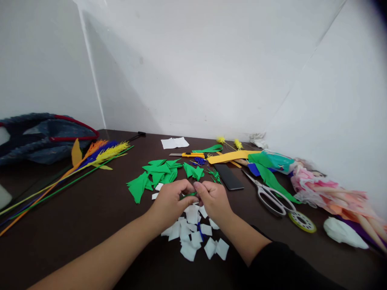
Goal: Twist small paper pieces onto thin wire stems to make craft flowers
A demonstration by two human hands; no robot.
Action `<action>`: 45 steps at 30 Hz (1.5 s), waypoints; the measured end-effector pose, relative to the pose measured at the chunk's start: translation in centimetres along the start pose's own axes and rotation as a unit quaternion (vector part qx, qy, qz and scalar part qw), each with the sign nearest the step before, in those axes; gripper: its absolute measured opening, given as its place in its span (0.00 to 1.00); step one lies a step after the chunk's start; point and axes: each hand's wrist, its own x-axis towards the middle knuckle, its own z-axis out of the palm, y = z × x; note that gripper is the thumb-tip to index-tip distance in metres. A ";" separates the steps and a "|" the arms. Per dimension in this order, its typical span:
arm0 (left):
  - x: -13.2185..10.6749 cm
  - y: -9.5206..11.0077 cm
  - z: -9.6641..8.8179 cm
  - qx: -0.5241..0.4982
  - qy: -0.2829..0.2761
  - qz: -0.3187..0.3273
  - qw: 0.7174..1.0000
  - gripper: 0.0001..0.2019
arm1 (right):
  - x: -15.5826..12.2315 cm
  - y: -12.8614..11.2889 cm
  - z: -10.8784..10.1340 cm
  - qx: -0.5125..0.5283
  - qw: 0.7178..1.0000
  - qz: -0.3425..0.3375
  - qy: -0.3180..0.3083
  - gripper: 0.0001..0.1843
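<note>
A small green piece [192, 194] is held between the two hands, above the near middle of the tabletop [121, 257]. From the left hand [173, 196] it lies just to the right, at the fingertips; from the right hand [215, 198] it lies just to the left. Neither hand is clearly nearer. Its visible part is seen to run roughly left to right, across the gap between the palms, but both ends are hidden by the fingers, so its full length cannot be told.

The left hand is curled narrow, with the piece pinched by thumb and fingers. The right hand is likewise drawn narrow, its thumb and fingertips closed on the piece's right end and brought up against the left fingertips.

Below and on the near side, white paper squares [188, 251] are scattered. To the far left of the hands, green paper cuttings [161, 171] are heaped; to the far right, thin green stems [215, 175] are bunched beside a dark flat slab [229, 176], apart from the right hand.
</note>
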 end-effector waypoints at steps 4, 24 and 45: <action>-0.2 0.3 0.0 0.022 0.010 -0.014 1.000 0.06 | 0.1 0.0 0.1 -0.025 0.999 -0.023 -0.002 0.22; -0.4 -0.1 -1.6 -0.038 -0.050 -0.059 0.996 0.11 | 0.6 -1.0 -0.8 0.125 0.988 0.058 -0.065 0.08; -0.8 -1.4 -2.0 0.067 -0.034 -0.002 0.997 0.10 | 0.6 -0.7 1.5 0.227 0.956 0.164 -0.090 0.12</action>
